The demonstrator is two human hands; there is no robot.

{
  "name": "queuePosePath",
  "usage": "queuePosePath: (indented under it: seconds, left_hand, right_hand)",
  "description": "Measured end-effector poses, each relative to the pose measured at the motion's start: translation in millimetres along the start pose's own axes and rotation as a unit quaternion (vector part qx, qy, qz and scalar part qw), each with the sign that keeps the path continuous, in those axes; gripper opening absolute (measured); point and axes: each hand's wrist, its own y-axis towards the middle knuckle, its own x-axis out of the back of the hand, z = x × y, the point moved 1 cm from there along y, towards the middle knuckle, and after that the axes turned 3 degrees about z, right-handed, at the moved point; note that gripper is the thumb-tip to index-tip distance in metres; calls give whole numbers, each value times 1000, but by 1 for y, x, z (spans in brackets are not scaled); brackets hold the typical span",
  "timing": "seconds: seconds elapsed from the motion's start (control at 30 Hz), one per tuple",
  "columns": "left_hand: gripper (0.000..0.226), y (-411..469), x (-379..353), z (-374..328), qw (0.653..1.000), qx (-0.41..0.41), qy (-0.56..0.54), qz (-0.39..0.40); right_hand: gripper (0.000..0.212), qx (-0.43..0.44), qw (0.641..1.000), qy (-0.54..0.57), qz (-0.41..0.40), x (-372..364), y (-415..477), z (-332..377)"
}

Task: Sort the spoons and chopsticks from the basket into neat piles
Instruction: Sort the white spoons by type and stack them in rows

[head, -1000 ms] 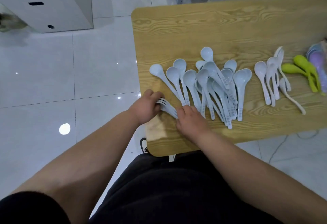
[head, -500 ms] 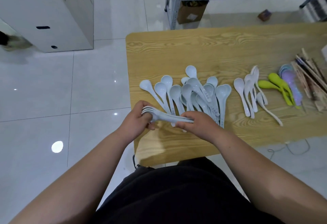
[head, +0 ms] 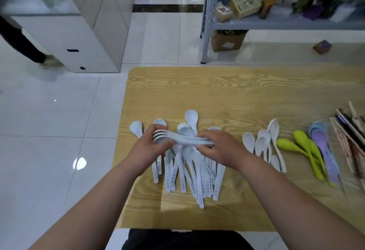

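Beyond the big spoon pile (head: 189,174), the wooden table (head: 217,91) lies bare to its far edge. Nearer than the pile runs a bare strip. Just left of it the table ends. Right of the pile lie white spoons (head: 262,145), green spoons (head: 304,147), purple spoons (head: 322,143) and chopsticks (head: 349,131), with narrow gaps between. Above the pile, the left hand (head: 146,151) and right hand (head: 221,149) grip a spoon stack (head: 183,141), barring the way down.

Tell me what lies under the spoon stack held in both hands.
The held spoon stack hovers over a loose pile of pale spoons on the wooden table. The left hand and right hand hide several bowls.

glossy plastic spoons (head: 185,170) (wood-grain table (head: 197,91))
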Motion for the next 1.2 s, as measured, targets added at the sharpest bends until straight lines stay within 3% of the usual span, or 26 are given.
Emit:
queuePosePath:
  seconds: [0.23, 0.37, 0.57, 0.73, 0.87, 1.03, 1.2]
  left_hand:
    - [31, 91, 2, -17, 967, -97, 231, -54]
    - [40, 162, 13, -25, 938, -163, 303, -37]
    - [23, 251, 24, -8, 877, -261, 402, -16]
    - [33, 259, 25, 18, 873, -305, 381, -24]
    - [44, 262, 25, 23, 890, -293, 345, -41]
    - [46, 265, 24, 27, 868, -334, 364, -48]
    - [50, 265, 22, 26, 866, -325, 374, -66]
  right_hand:
    - [37, 65, 996, -32, -57, 33, 81, -55]
    - [37, 36, 994, -59, -84, 46, 138, -72]
    - [38, 37, 987, -99, -123, 40, 199, -105]
    - [46, 61, 972, -148, -175, 21, 210, -121]
    - [48, 55, 963, -176, -198, 18, 214, -121]
    - [62, 39, 958, -211, -190, 16, 214, -119]
    - [60, 48, 952, -219, -207, 15, 213, -117]
